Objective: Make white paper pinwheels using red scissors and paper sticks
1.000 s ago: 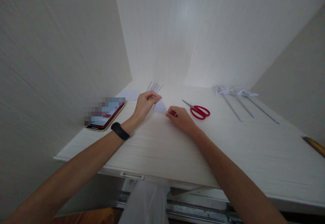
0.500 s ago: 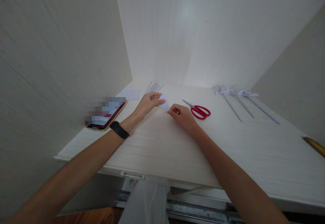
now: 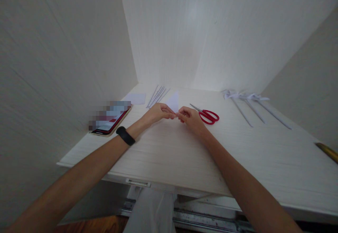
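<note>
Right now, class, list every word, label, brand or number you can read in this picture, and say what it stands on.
None can be read.
Phone: screen blurred out, nothing legible.
Scissors, folded paper in the hands, paper sticks, desk: no print visible.

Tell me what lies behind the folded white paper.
Behind the folded white paper lies bare desk, then the wall. Thin paper strips sit left. The paper hides a patch.

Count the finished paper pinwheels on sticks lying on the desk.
3, side by side at the desk's far right: left pinwheel, middle pinwheel, right pinwheel. Their heads overlap, so another may be hidden.
</note>
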The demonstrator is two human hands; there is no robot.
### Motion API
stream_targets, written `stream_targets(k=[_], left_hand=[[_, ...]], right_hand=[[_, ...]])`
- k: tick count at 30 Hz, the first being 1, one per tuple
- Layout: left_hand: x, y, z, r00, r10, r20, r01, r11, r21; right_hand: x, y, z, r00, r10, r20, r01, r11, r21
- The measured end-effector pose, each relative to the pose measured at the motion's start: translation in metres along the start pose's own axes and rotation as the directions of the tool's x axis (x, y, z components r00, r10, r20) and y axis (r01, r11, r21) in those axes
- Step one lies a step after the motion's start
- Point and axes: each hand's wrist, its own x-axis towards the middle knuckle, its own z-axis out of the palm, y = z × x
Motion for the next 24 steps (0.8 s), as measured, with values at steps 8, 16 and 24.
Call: stream_targets(k=[8, 16, 24], left_hand=[[-0.0007, -0.0001, 0.0033, 0.997, -0.014, -0.08, 0.009, 0.998, -0.068], [-0.0014, 0.0011, 0.0034, 0.994, -0.003, -0.111, -0.022, 0.975, -0.22], [-0.0014, 0.0068, -0.0023, 0.985, -0.034, -0.171, -0.026, 0.942, -0.333]], right_hand=[[-0.0004, -0.0024, 0.0005, 1.0, 0.0, -0.008, 0.0, 1.0, -0.01], [0.0019, 0.0006, 0.002, 1.0, -0.028, -0.008, 0.028, 0.999, 0.037], [0.0012, -0.0015, 0.0023, 0.999, -0.042, -0.004, 0.042, 0.998, 0.046]])
